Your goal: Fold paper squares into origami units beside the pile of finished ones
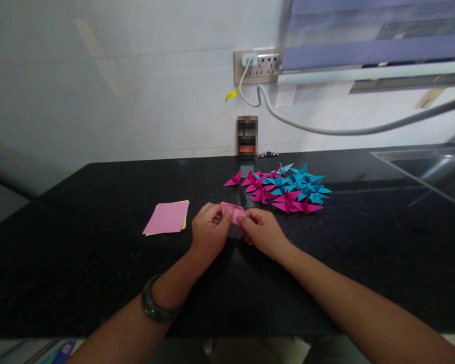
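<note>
Between my two hands is a small folded piece of pink paper (234, 212), held just above the dark countertop. My left hand (211, 227) pinches its left side between thumb and fingers. On the right side, the fingers and thumb of my right hand (263, 230) are closed on the same paper. A bit of pink shows under my right hand, partly hidden by it. Beyond my hands lies a pile of folded paper cranes, some magenta (263, 194) and some blue (305, 182). To the left of my left hand rests a stack of square paper (167, 217), pink over yellow.
A phone-like upright object (247, 136), blurred out, leans on the wall with a beaded string (268, 154) beside it. Above it, a wall socket (257, 66) holds a plug with a white cable. A sink (436, 172) is set into the black countertop (79, 242) at the right.
</note>
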{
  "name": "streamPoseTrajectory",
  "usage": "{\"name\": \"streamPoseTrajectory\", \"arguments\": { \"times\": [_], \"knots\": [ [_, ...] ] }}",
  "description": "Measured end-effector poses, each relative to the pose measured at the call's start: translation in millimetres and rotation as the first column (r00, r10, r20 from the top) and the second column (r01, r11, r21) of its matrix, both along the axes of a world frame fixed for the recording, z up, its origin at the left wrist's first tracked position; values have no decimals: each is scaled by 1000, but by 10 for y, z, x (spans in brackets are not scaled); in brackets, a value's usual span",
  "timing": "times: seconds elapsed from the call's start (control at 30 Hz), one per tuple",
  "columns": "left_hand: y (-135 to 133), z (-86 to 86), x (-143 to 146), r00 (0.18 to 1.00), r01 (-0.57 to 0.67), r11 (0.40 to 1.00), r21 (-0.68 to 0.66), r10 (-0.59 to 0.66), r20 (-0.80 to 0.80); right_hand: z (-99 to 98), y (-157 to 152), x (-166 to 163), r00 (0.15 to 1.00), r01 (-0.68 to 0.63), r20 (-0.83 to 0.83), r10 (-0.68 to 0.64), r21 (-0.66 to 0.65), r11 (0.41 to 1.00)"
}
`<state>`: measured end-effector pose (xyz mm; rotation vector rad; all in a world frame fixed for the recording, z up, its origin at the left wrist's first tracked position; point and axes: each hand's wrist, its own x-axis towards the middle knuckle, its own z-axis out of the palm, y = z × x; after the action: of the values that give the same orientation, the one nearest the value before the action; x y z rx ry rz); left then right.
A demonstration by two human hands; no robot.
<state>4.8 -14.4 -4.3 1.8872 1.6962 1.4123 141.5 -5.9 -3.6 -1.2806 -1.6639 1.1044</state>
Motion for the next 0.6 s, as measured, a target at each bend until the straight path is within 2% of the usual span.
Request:
{"name": "streamPoseTrajectory", "arguments": {
  "times": [0.07,0.17,0.27,0.33,0.47,0.6],
  "knots": [
    [-21,10,-7,992,67,994,84,-57,-116,-5,15,1,1000,-25,-19,24,-52,998],
    [-24,11,-17,977,144,977,157,-115,-179,-31,46,20,999,-43,16,43,-1,999],
    [-15,5,-22,973,145,973,178,-108,-203,-53,56,31,996,-66,60,64,31,997],
    [-14,4,-24,974,124,975,183,-84,-210,-43,46,28,996,-82,29,82,5,997],
    [-12,4,-29,985,62,989,134,-40,-166,33,20,16,989,-122,-101,109,-136,983],
    [27,-14,-40,999,-14,1000,-20,13,-42,95,26,28,971,-170,-205,121,-245,954]
  ]
}}
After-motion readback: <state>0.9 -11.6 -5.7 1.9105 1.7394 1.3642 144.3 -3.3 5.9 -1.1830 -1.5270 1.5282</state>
